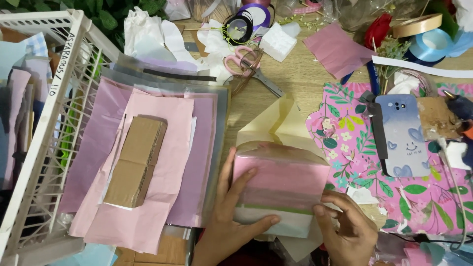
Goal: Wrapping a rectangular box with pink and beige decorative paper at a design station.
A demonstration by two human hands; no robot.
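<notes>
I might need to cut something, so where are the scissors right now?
In the head view, the pink-handled scissors lie at the top centre of the wooden table, beyond the stack of pink paper sheets and beside crumpled white tissue.
</notes>
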